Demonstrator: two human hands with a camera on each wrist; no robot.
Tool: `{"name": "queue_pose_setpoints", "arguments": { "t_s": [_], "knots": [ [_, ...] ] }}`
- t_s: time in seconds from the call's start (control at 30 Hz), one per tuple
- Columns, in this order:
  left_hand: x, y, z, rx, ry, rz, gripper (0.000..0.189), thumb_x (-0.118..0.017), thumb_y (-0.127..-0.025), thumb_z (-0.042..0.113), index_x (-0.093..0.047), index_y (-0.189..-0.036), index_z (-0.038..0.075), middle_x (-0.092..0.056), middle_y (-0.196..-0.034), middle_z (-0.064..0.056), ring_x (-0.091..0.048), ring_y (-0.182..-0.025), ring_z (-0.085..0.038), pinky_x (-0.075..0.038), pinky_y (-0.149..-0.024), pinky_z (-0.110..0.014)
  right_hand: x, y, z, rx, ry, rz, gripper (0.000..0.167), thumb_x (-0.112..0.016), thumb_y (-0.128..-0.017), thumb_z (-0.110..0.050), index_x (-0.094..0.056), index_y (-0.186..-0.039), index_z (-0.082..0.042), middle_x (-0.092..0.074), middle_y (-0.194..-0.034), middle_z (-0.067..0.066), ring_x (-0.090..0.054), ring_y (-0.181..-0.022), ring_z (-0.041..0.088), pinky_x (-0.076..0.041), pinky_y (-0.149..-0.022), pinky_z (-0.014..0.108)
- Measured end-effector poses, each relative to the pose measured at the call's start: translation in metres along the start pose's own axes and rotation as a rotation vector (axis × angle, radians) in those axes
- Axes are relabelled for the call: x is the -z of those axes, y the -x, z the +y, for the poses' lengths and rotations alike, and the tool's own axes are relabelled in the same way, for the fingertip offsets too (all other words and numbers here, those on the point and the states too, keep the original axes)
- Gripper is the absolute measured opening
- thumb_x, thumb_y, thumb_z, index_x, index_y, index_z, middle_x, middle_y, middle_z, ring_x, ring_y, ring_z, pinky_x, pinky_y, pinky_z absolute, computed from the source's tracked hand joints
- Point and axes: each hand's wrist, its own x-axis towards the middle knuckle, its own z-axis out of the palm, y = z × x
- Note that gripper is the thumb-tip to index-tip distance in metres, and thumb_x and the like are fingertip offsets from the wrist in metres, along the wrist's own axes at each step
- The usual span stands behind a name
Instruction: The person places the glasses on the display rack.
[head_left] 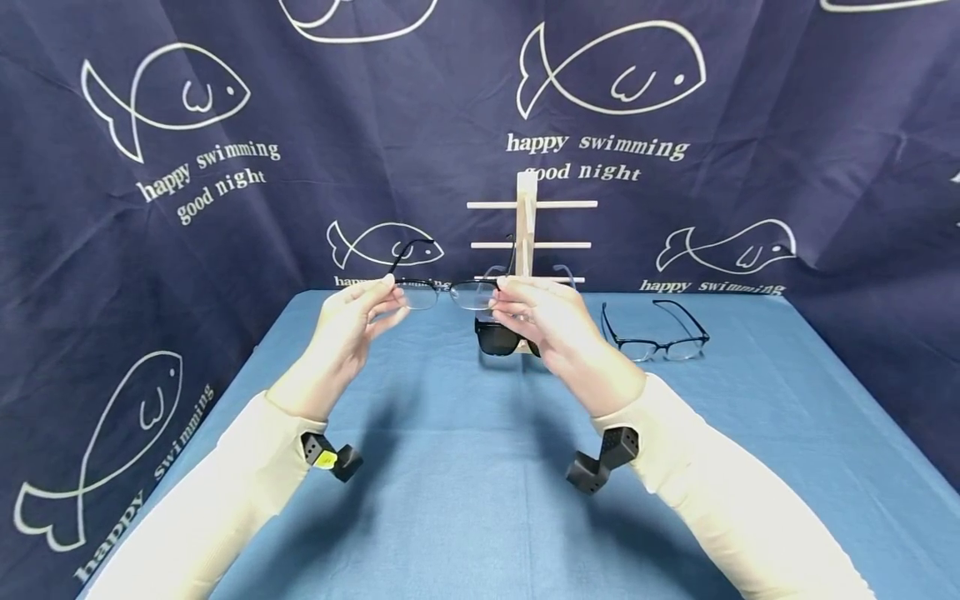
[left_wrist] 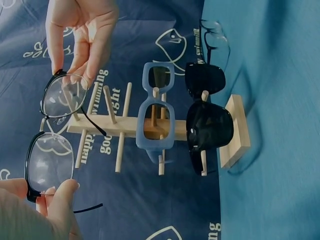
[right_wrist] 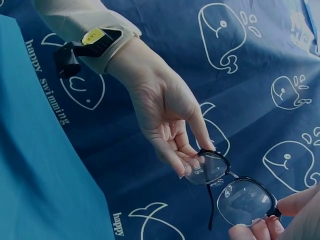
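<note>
Both hands hold up one pair of black half-rim eyeglasses (head_left: 472, 295) with clear lenses, one hand at each outer corner of the frame. The left hand (head_left: 348, 337) pinches the left corner between thumb and fingers, and the right hand (head_left: 551, 325) pinches the right one. The temples are unfolded and point away toward the backdrop. Beyond the eyeglasses stands a wooden display rack (left_wrist: 127, 126) with crossbars. It bears light-blue-framed sunglasses (left_wrist: 141, 120) and, lower down, black sunglasses (left_wrist: 210, 125). In the head view the right hand hides part of the rack.
Another pair of black-framed eyeglasses (head_left: 660, 346) lies unfolded on the blue tablecloth (head_left: 465, 500), right of the rack. A dark blue fish-print curtain (head_left: 405, 133) hangs behind the table. Each wrist wears a small black camera (head_left: 603, 458).
</note>
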Motion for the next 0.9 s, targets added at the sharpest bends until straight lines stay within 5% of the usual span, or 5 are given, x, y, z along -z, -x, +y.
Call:
{"name": "queue_pose_setpoints", "arguments": {
  "t_s": [0.9],
  "knots": [
    [-0.027, 0.0, -0.008, -0.006, -0.029, -0.06, 0.013, -0.061, -0.094, 0.007, -0.068, -0.084, 0.008, -0.069, -0.073, -0.001, -0.065, -0.07, -0.011, -0.061, -0.084, -0.028, 0.026, 0.013, -0.011, 0.06, -0.075, -0.012, 0.023, -0.056, -0.095, 0.0, -0.068, -0.079, -0.011, -0.066, -0.076, 0.003, -0.065, -0.072, 0.015, -0.061, -0.082, 0.026]
  ]
}}
